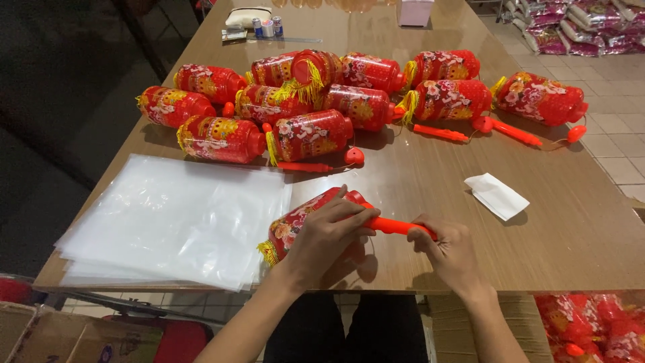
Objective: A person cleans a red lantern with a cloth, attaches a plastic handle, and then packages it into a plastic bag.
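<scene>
Head view: left hand (329, 232) wraps the lantern (299, 225) just right of the plastic bags (168, 222), while right hand (447, 249) pinches its orange stick (396, 227). Twisting could snap the stick's joint or snag the tassel.

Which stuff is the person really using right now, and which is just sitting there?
In use:
left hand on the red lantern
right hand on its orange stick handle

Just lying about:
pile of red lanterns
stack of clear plastic bags
white paper slip
small bottles
</scene>
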